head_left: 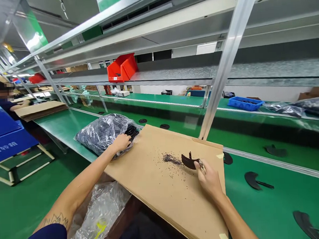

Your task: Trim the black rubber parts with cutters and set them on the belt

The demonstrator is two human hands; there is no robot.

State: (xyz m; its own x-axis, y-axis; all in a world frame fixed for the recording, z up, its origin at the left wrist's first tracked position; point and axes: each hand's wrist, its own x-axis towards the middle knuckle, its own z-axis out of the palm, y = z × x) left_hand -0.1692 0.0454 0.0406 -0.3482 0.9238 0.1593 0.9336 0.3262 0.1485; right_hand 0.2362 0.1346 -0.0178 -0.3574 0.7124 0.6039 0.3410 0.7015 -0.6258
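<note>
On cardboard (164, 191): right hand (209, 179) pinches black curved plastic part (189, 161), w/ stem.

- One head-worn view, looking forward and down from above the person's own forearms, close to the cardboard sheet (169, 191) at lower centre.
- It faces along green benches (275, 199) receding toward the upper left.

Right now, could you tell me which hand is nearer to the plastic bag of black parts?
Left. The left hand rests on the bag; the right hand is far off.
</note>
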